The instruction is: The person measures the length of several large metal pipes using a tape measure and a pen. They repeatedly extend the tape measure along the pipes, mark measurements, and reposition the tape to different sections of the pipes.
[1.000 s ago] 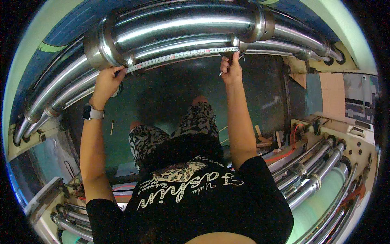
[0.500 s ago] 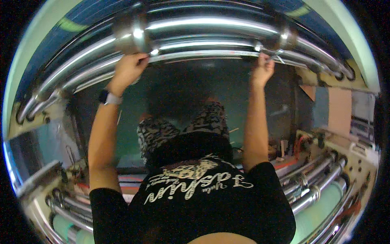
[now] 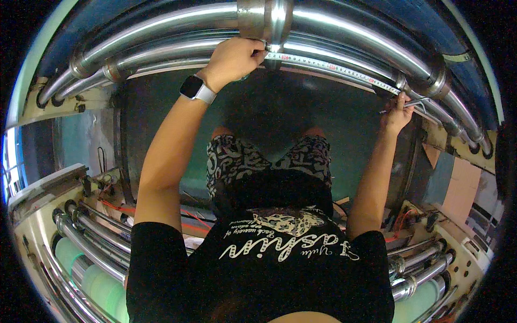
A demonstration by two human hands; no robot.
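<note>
A white measuring tape [image 3: 332,67] with red marks stretches along the shiny metal bars. Pinched at its left end is my left hand [image 3: 232,60], closed, just below a wide collar [image 3: 251,17] on the bars. My right hand [image 3: 398,114] is closed on the tape's other end, below a metal ring [image 3: 441,82]. A thin bent metal tool [image 3: 419,102] also sticks out of the right fingers. Whether a tape case is in either hand is hidden.
Long polished bars [image 3: 177,24] curve across the machine's far side, ending in pale side frames [image 3: 32,105]. Behind my arms lie more metal rollers, green rolls [image 3: 102,288] and orange-red cables [image 3: 116,206]. A dark green surface [image 3: 177,107] lies under my arms.
The view has shifted, so bars and both hands now appear farther right. Both hands keep hold of the tape near the same collars. Its markings now show more sharply.
</note>
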